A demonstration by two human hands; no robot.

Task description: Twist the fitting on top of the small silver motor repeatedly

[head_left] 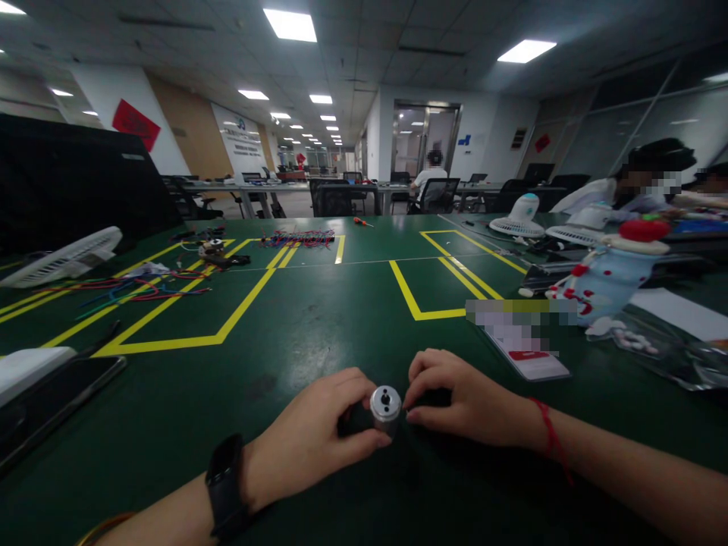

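So you've got both hands down low on the green table (318,318), right in front of you, meeting around a small silver cylinder (385,403) that looks like a little motor, round end with a dark hole facing up at you. Your left hand (318,440) has its fingers curled in together, thumb and fingertips pinched on the left side of the cylinder, and there's a black watch (226,485) on that wrist. Your right hand (460,398) comes in from the other side, fingers bunched and closed around something dark just beside the cylinder, fingertips touching its right edge; can't tell what that dark bit is. Red string (550,432) around the right wrist. The cylinder sits between the two hands, near the table's close edge. Further out, yellow tape lines (239,311) mark boxes on the tabletop. Off to the left there's a tangle of coloured wires (130,288), a white fan grille (62,258), and a dark phone (51,402) near your left arm. To the right there's a white card (531,360), a pale blue snowman toy (611,277) with a red hat, and a small white fan (520,216) behind it. Other people sit at the far right and further back in the room.
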